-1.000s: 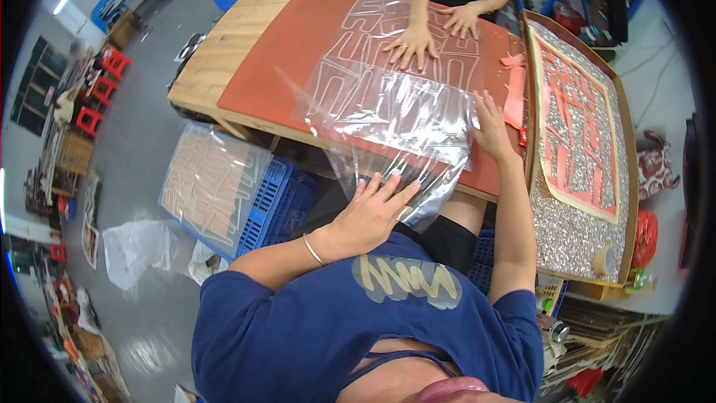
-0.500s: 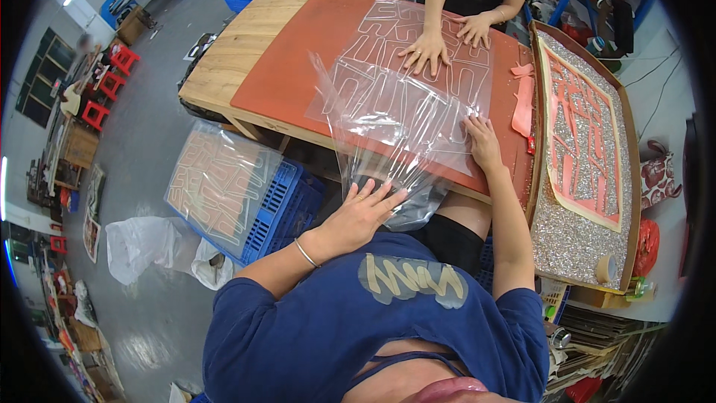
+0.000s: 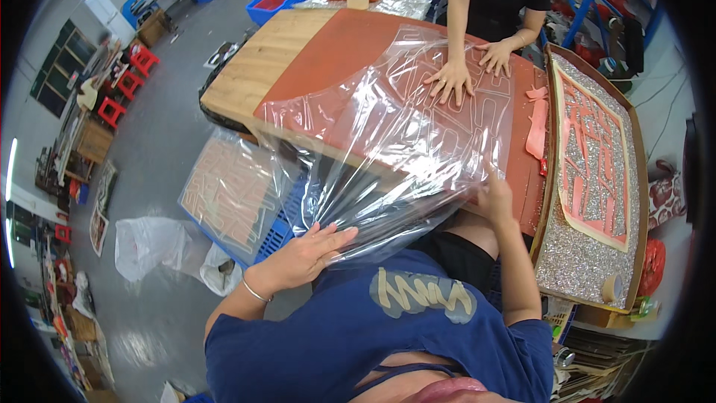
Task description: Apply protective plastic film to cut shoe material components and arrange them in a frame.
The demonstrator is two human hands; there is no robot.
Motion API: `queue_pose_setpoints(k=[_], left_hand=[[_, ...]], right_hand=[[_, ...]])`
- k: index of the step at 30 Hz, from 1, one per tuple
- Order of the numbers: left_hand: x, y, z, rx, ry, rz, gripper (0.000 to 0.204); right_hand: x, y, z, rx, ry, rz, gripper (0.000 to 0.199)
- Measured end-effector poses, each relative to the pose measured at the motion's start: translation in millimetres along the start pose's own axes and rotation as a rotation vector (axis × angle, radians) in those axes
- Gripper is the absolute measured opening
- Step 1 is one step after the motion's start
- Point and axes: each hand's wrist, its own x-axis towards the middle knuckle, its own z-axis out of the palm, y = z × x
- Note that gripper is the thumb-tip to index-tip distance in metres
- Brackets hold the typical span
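Observation:
A sheet of clear plastic film (image 3: 350, 172) stretches from the red mat (image 3: 313, 60) on the table down over its near edge, creased and shiny. My left hand (image 3: 309, 254) grips its near left part in front of my body, off the table. At the table's near right edge my right hand (image 3: 496, 198) is closed on the film's right side, its fingertips partly hidden. Pale looping outlines (image 3: 418, 79) show beneath the film. Across the table, a co-worker's hand (image 3: 451, 81) presses flat on the sheet, the other hand (image 3: 496, 58) beside it.
On the right stands a glittery board (image 3: 552, 272) with pink strips and a tape roll (image 3: 613, 288). Pink scraps (image 3: 535, 131) lie by the mat's right edge. At lower left, a patterned sheet (image 3: 227, 190) rests on a blue crate (image 3: 276, 239), near white plastic bags (image 3: 153, 243).
My left hand has drawn the film left and toward me, spreading it wide. My right hand has come nearer along the table edge and closed on the film. The co-worker's hands stay pressed down.

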Motion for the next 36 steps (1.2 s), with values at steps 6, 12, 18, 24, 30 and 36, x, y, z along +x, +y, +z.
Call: queue_pose_setpoints(k=[6, 12, 18, 24, 30, 36], left_hand=[[-0.1, -10.3, -4.6, 0.105, 0.370, 0.223, 0.041], [-12.6, -41.5, -16.9, 0.229, 0.583, 0.196, 0.043], [-32.8, -70.6, -40.8, 0.198, 0.831, 0.190, 0.057], [-21.2, -102.9, -49.3, 0.276, 0.923, 0.196, 0.054], [-41.2, -145.2, -44.8, 0.130, 0.963, 0.026, 0.058], [-38.5, -180.5, -59.6, -0.039, 1.256, 0.093, 0.050]], right_hand=[[55.4, 38.5, -20.6, -0.596, 0.211, -0.459, 0.049], [5.6, 32.1, 38.8, -0.497, 0.285, -0.308, 0.044], [-42.9, -20.3, 34.5, -0.281, 0.098, -0.178, 0.045], [5.6, 9.1, -14.1, -0.480, 0.248, -0.287, 0.046], [-24.8, 7.9, 38.4, -0.583, 0.234, -0.280, 0.047], [-58.8, -47.4, 39.8, -0.509, 0.197, -0.291, 0.046]])
